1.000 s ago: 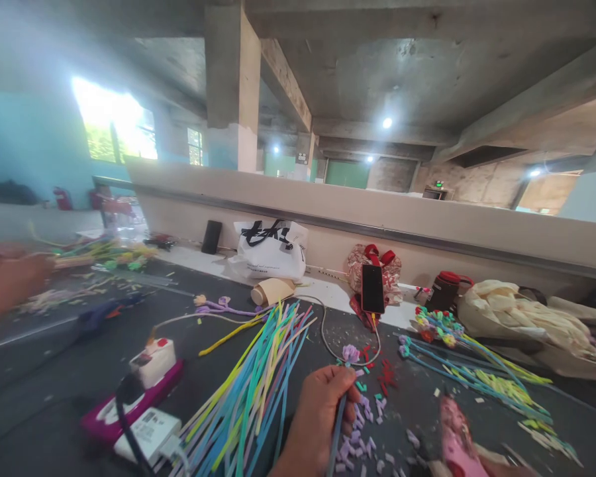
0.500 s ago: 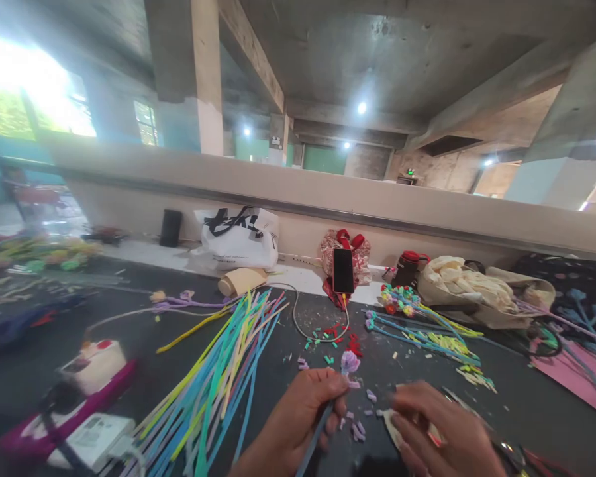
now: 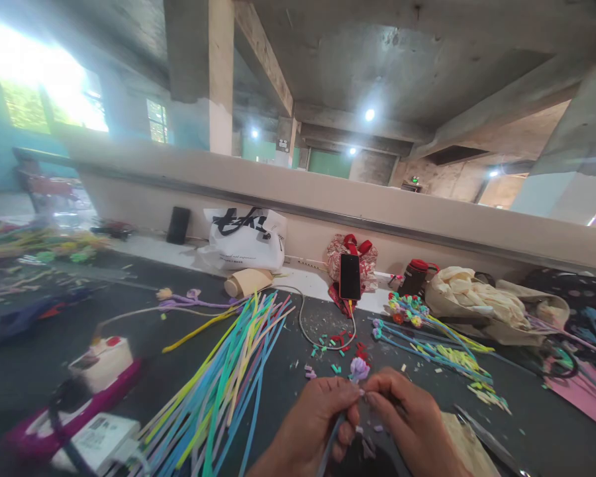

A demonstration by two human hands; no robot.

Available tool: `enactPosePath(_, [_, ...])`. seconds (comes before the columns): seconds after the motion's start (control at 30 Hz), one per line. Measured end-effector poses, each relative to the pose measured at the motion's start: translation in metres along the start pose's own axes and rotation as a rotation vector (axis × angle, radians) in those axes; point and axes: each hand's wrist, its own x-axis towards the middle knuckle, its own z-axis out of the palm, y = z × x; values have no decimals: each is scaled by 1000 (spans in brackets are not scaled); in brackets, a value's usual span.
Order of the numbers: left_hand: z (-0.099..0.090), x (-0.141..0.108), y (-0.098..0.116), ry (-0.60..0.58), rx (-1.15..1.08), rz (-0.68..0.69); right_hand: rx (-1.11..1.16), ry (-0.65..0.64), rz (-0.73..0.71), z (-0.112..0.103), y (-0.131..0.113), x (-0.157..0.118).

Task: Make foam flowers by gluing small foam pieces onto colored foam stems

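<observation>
My left hand [image 3: 330,407] is closed around a blue-grey pipe cleaner stem [image 3: 332,440], which slants down toward the bottom edge. At the stem's top, just past my fingertips, is a small purple pipe cleaner flower [image 3: 359,369]. My right hand [image 3: 402,411] comes in from the right, thumb and forefinger pinched just below the flower, touching my left fingertips. A tiny pale purple piece [image 3: 362,392] shows in that pinch. Several short purple pieces [image 3: 378,428] lie under my hands, partly hidden. Scissors [image 3: 491,440] lie partly visible beside my right wrist.
A long bundle of coloured pipe cleaners [image 3: 228,377] spreads on my left, near a purple power strip [image 3: 104,397]. Ahead, a phone [image 3: 350,277] leans on a patterned bag. Finished-looking flower stems [image 3: 442,331] lie at the right. Red and green scraps [image 3: 340,339] are scattered in front.
My right hand has moved left from beside the scissors to my left hand and now pinches below the flower. The view has shifted slightly left.
</observation>
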Motion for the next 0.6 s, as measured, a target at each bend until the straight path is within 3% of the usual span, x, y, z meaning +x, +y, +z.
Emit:
enactPosePath(0.13, [0,0,3,-20,11,5,31,-7,73,4,3,-1])
enactPosePath(0.3, [5,1,4,127,154,12,-116,-57,-93,-17,15,-1])
enactPosePath(0.43, [5,1,0,101,210,21,-241,-162,-224,-38,15,8])
enactPosePath(0.6, [2,2,-2,106,338,-20,-402,-218,-397,-40,12,18])
